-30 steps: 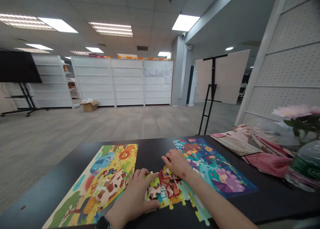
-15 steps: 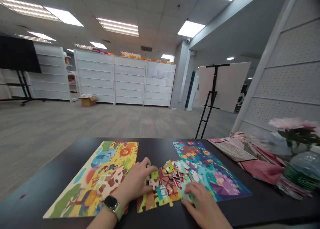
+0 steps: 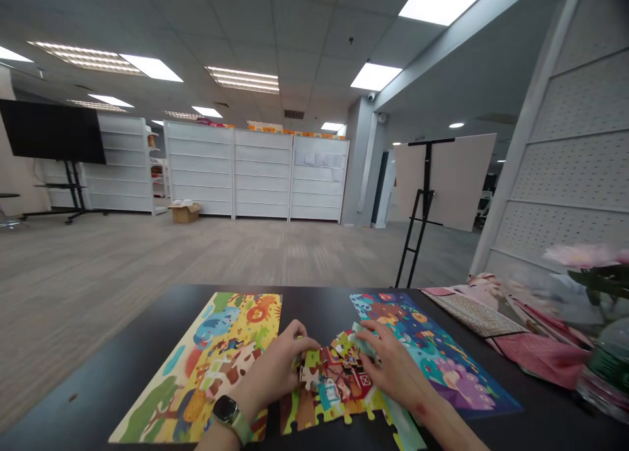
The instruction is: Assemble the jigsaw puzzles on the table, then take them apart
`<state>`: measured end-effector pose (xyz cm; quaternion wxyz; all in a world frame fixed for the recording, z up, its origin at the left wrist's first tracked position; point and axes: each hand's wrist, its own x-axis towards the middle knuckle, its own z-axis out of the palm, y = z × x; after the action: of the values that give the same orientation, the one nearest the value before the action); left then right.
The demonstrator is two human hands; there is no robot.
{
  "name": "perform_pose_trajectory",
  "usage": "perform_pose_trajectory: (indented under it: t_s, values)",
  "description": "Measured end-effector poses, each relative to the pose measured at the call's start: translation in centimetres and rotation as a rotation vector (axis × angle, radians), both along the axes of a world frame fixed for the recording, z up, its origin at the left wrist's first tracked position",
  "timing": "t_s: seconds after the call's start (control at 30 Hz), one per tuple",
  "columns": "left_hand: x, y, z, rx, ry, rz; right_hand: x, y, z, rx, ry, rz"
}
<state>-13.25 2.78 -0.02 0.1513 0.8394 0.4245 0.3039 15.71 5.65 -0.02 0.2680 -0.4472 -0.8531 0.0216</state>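
Note:
A partly joined jigsaw (image 3: pixel 334 389) with loose pieces heaped on it lies on the black table (image 3: pixel 122 346) between two printed picture sheets. My left hand (image 3: pixel 278 369), a watch on its wrist, rests curled on the heap's left edge, fingertips on the pieces. My right hand (image 3: pixel 393 366) lies over the heap's right side with fingers bent onto the pieces. The yellow animal sheet (image 3: pixel 216 366) is left of my hands. The blue sea sheet (image 3: pixel 432 352) is to their right.
Folded pink and patterned cloths (image 3: pixel 496 320) lie at the table's right. A plastic bottle (image 3: pixel 607 366) and pink flowers (image 3: pixel 584 257) stand at the far right. Beyond the table are a black easel (image 3: pixel 422 202), white shelving (image 3: pixel 255 172), a screen on a stand (image 3: pixel 54 133) and a cardboard box (image 3: pixel 185 210).
My right hand went from the far side of the heap down to the near right, then back up onto the heap. My left hand stayed on the heap's left edge. The camera tilted.

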Motion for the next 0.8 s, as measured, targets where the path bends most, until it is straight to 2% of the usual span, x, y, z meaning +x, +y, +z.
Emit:
perform_pose_trajectory:
  t_s: [0.1, 0.2, 0.3, 0.37, 0.47, 0.57, 0.67, 0.8]
  values:
    - [-0.4, 0.6, 0.1, -0.013, 0.012, -0.014, -0.4, 0.9, 0.3, -0.049, -0.011, -0.009]
    - [-0.7, 1.2, 0.2, -0.035, 0.024, -0.034, -2.2, -0.5, 0.4, -0.099, 0.057, 0.023]
    - [-0.6, 1.5, 0.2, -0.056, 0.014, -0.052, -5.5, -2.4, 0.3, -0.325, 0.159, 0.107]
    - [-0.5, 1.5, 0.2, -0.07, -0.006, -0.055, -7.8, -2.6, 0.0, -0.465, 0.241, 0.099]
    - [-0.7, 1.3, 0.3, -0.09, -0.027, -0.057, -10.1, -1.2, -0.5, -0.596, 0.33, 0.107]
    - [-1.3, 1.1, 0.2, -0.116, -0.024, -0.066, -11.0, 0.8, -0.6, -0.69, 0.393, 0.189]
    - [-1.9, 1.2, -0.3, -0.12, 0.01, -0.03, -11.5, 1.9, -0.4, -0.721, 0.44, 0.274]
    - [-2.8, 1.3, -0.8, -0.077, 0.017, 0.033, -12.5, 1.9, -0.3, -0.726, 0.529, 0.346]
